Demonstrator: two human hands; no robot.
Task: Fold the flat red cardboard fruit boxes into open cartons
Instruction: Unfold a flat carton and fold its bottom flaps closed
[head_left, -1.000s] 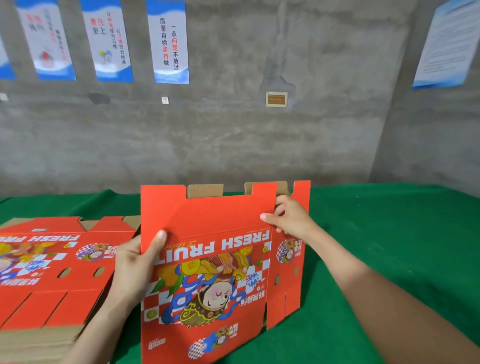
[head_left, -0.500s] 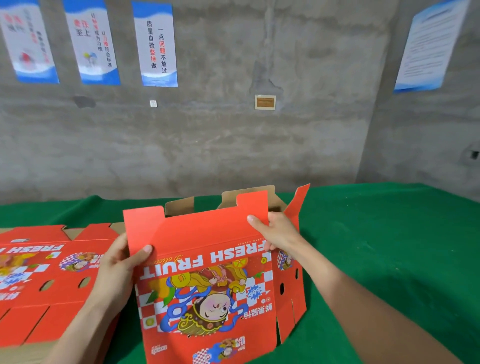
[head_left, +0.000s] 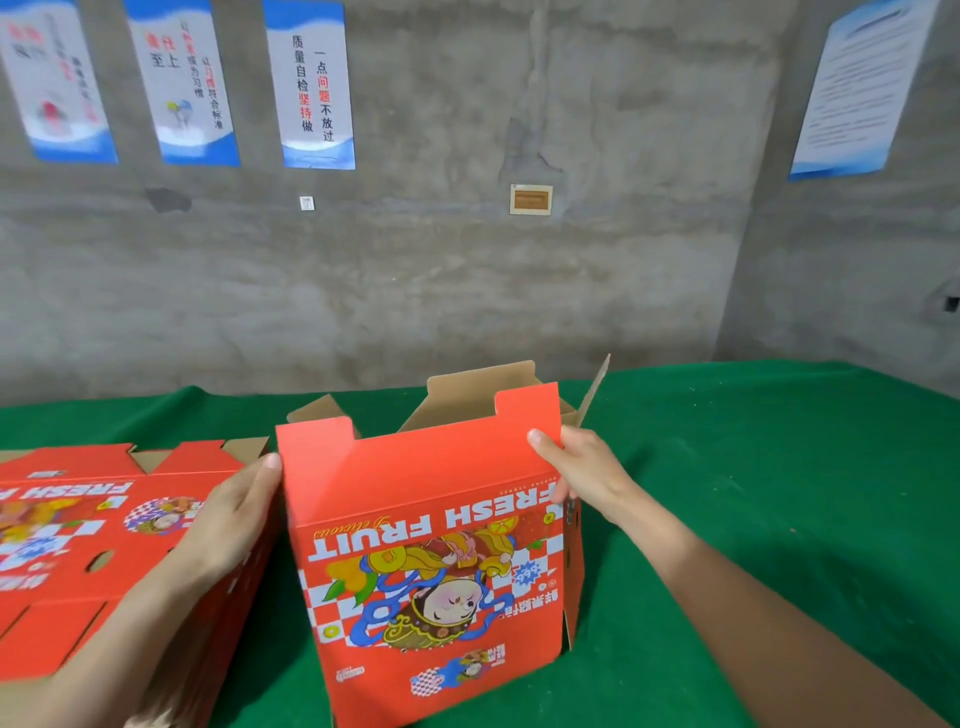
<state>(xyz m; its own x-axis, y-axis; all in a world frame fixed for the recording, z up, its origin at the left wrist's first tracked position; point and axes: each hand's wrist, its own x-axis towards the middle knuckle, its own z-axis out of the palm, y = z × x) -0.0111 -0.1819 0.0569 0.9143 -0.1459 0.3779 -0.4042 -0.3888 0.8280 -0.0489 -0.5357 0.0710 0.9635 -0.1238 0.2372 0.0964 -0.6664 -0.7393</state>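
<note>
- Box (head_left: 431, 519) stood opened out on our green desk (head_left: 779, 493), its print upside down towards us.
- Our left grip (head_left: 234, 514) lay spread flat against its left side.
- Our right grip (head_left: 582, 467) pinched its upper right corner.
- Flat boxes (head_left: 78, 545) lay stacked at the left.

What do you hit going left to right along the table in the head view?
stack of flat red boxes → left hand → upright red box → right hand → bare green table cover
</note>
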